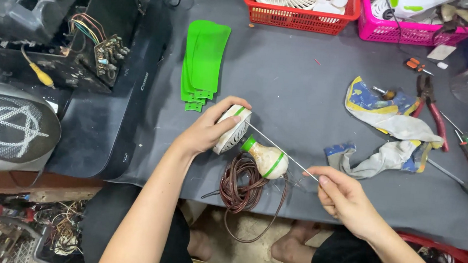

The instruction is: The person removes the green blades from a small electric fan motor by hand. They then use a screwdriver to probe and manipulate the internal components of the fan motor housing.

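Grey mat (303,81), two hands (206,132), one fan motor (233,128)

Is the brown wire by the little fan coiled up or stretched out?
Coiled. The brown wire lies in a bundle of loops at the table's near edge, below the fan motor, with one loose loop hanging over the edge.

No packages, labels, signs or screens clearly in view
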